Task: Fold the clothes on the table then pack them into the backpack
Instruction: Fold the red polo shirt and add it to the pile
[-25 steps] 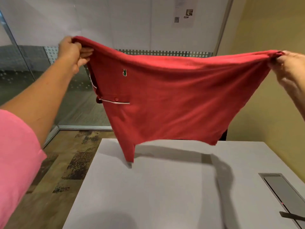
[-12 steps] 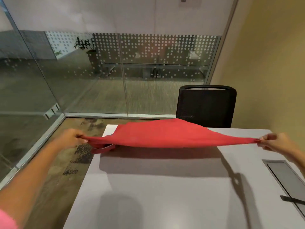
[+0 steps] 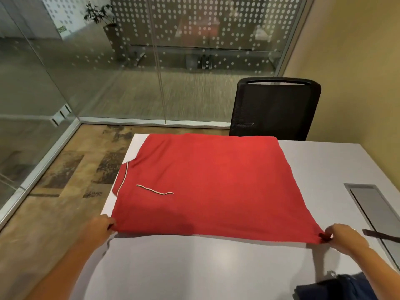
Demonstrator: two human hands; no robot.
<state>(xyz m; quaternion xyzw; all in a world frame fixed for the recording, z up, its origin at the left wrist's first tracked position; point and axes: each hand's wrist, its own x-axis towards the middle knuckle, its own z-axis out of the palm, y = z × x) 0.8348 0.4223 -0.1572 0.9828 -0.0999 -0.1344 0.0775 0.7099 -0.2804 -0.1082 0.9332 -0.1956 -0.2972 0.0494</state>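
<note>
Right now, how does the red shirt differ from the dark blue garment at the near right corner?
The red shirt lies spread flat mid-table; the dark blue garment sits bunched at the edge. Both hands, left and right, pinch the red shirt's near corners; nothing touches the dark blue garment. Both rest on the table.

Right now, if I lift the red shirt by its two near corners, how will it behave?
The red shirt is probably floppy: it lies flat on the table, draping past the left edge. It seems light, since the left hand and right hand each hold it by a pinch grip. Its middle will likely sag.
</note>
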